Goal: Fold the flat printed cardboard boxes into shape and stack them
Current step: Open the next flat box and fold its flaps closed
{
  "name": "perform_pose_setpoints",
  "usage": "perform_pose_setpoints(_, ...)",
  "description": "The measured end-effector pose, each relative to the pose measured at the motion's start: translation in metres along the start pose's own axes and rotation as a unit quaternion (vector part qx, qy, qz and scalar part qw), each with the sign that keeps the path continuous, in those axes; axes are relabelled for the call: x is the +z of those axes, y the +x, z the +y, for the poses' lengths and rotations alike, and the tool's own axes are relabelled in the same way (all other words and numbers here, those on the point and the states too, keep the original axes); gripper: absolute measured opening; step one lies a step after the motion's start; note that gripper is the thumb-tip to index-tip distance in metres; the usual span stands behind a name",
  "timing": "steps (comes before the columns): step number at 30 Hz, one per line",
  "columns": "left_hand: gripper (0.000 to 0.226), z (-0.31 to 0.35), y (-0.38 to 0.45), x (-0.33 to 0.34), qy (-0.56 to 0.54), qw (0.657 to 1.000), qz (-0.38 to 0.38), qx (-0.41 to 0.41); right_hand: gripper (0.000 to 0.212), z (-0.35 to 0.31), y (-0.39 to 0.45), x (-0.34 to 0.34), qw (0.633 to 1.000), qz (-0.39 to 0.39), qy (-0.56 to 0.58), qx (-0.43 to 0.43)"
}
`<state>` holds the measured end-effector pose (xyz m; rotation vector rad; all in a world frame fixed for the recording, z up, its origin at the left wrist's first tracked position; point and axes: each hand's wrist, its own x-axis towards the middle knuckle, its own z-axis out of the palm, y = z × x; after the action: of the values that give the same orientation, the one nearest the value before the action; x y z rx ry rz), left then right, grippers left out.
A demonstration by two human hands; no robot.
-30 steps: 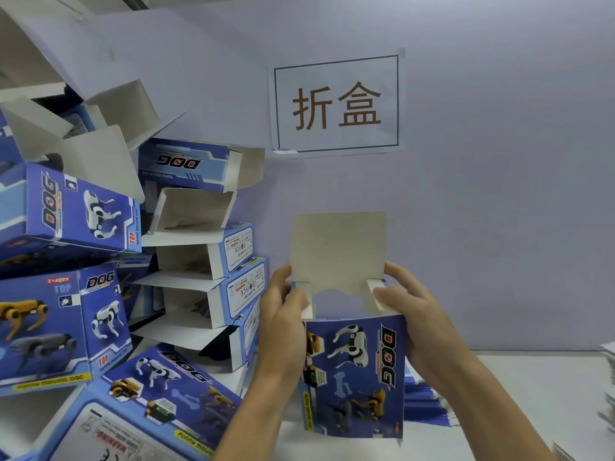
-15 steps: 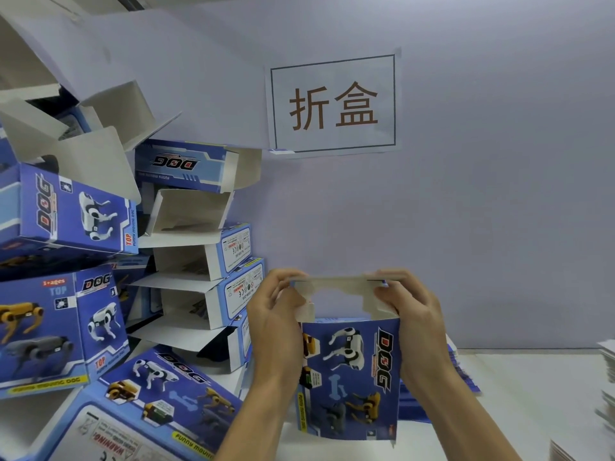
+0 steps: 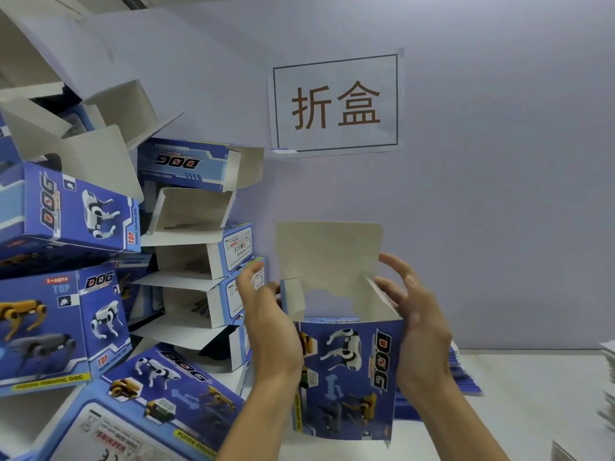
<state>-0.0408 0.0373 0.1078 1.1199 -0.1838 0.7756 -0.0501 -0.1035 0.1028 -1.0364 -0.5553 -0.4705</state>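
Left hand (image 3: 271, 331) covering the held box (image 3: 346, 377) left side, flat blue stack (image 3: 462, 371) mostly hidden behind right hand (image 3: 421, 331), white stacks (image 3: 607, 387) cut by right edge.

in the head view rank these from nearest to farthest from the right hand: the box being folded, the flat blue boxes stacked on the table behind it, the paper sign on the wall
From the right hand:
1. Box being folded: right against the palm, on its left.
2. Flat blue boxes: on the table just behind and below the wrist, to its right.
3. Paper sign: high on the wall, up and to the left.
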Motion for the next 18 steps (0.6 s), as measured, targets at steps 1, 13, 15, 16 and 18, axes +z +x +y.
perform_pose_setpoints(1,0.031,0.001,0.004,-0.002,-0.008,1.000,0.017,-0.017,0.042,-0.002,0.003,0.003,0.999,-0.029,-0.017,0.013)
perform_pose_setpoints(13,0.028,0.015,0.022,-0.018,-0.082,0.986,-0.034,-0.143,0.071,-0.006,0.003,-0.015,0.973,-0.065,-0.211,0.070)
perform_pose_setpoints(15,0.025,0.013,0.024,-0.019,-0.018,0.990,-0.070,-0.124,0.075,-0.011,0.008,-0.016,0.984,-0.033,-0.150,0.093)
perform_pose_setpoints(16,0.023,0.012,0.025,-0.021,0.010,0.989,-0.079,-0.121,0.066,-0.015,0.009,-0.016,0.988,-0.028,-0.115,0.102)
perform_pose_setpoints(18,0.027,0.012,0.027,-0.024,0.037,0.985,-0.097,-0.140,0.050,-0.022,0.012,-0.019,0.989,-0.009,-0.055,0.140)
